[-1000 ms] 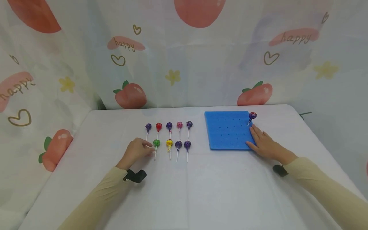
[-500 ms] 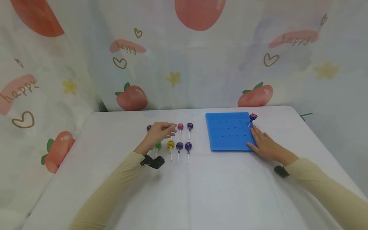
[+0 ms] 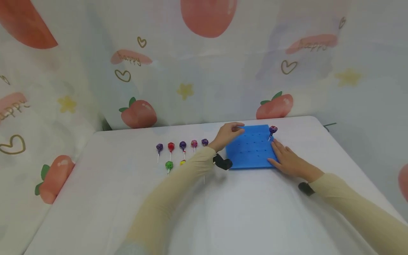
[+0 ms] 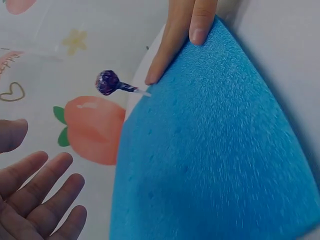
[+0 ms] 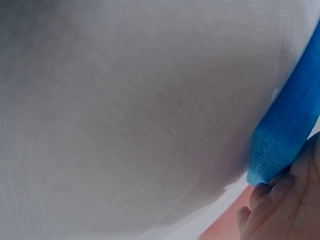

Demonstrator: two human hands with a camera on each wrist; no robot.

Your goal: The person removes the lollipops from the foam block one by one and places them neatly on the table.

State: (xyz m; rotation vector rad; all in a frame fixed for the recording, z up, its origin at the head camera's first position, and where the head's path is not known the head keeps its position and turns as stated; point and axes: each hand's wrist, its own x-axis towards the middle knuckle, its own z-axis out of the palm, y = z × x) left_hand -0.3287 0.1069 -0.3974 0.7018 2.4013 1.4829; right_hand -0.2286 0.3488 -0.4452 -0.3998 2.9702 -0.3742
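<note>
A blue foam board with rows of small holes lies at the right of the table. One purple-wrapped lollipop stands tilted by its stick at the board's back right corner. My left hand is over the board's back left part; in the left wrist view its fingers are spread and loosely bent, with nothing between them and the thumb. Flat along the board's right edge rests my right hand, fingers straight. Its fingers also show beside the foam board in the right wrist view.
Left of the board lie lollipops in two rows, including a red lollipop, a pink lollipop and a green lollipop. My left sleeve hides part of the front row. A printed cloth backdrop rises behind the table.
My left hand has moved right from beside the green lollipop, across the back row, to over the foam board. The right hand has stayed on the board's edge. The head view has shifted slightly.
</note>
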